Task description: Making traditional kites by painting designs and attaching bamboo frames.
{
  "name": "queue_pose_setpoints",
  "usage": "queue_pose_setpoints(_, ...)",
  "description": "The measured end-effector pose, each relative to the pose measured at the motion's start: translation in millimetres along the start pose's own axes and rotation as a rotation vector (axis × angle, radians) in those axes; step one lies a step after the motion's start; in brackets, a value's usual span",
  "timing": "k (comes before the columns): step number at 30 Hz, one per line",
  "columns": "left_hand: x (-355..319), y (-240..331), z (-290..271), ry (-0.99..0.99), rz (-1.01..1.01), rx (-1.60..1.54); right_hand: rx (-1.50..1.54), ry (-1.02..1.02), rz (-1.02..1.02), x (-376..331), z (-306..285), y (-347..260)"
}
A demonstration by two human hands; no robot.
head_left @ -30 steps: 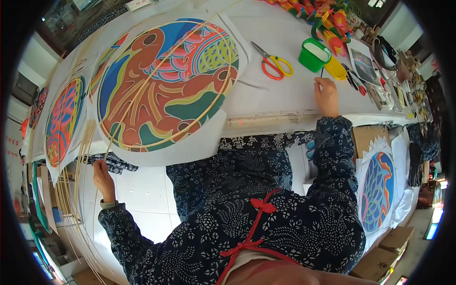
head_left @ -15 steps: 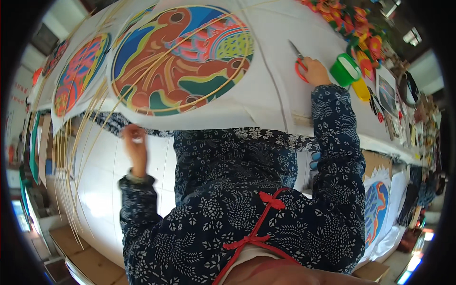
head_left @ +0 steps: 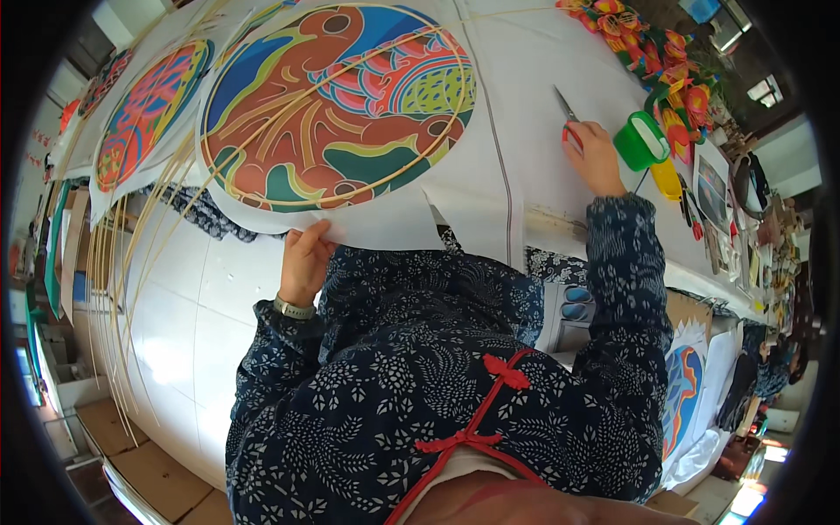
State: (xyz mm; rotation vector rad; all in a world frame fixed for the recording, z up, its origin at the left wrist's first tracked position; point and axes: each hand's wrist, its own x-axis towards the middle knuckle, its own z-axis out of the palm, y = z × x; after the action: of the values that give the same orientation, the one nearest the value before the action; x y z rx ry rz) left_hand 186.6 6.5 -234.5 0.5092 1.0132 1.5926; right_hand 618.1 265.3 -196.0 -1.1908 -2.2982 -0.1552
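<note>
A white sheet (head_left: 385,219) with a large round painting (head_left: 297,144) in brown, green, pink and blue lies on the table. Its near margin hangs at the table edge, where my left hand (head_left: 304,262) pinches it between thumb and fingers. A slit runs in from the sheet's near edge, right of that hand, and dark cloth shows through. My right hand (head_left: 598,162) is closed round the red handles of a pair of scissors (head_left: 564,105), blades pointing away over the table. A thin bamboo hoop (head_left: 346,194) and long strips lie over the painting.
Long bamboo strips (head_left: 118,289) hang off the table's left side. A smaller painted oval (head_left: 153,114) lies at left. Right of my right hand are a green tub (head_left: 640,142), a yellow tool (head_left: 666,179) and red and yellow flowers (head_left: 674,96).
My left hand has come up and right from the side and taken hold of the sheet's near edge. The right hand has shifted slightly right with the scissors. A slit now shows in the margin.
</note>
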Motion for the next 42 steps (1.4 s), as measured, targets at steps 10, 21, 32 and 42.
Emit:
queue_pose_setpoints(10, -4, 7, 35, 0.106, -0.091, -0.055, 0.419, -0.07, -0.413, 30, 50, -192)
queue_pose_setpoints(21, 3, 60, 89, -0.342, 0.03, 1.048, 0.512, -0.014, -0.54, 46, 60, -187)
queue_pose_setpoints(32, 75, -10, 116, -0.312, 1.029, 1.356, 0.304, 0.179, -0.476, 24, 40, -177)
queue_pose_setpoints(42, 78, -13, 125, -0.271, 1.162, 1.471, -0.199, 0.585, 0.66, -86, -50, 128)
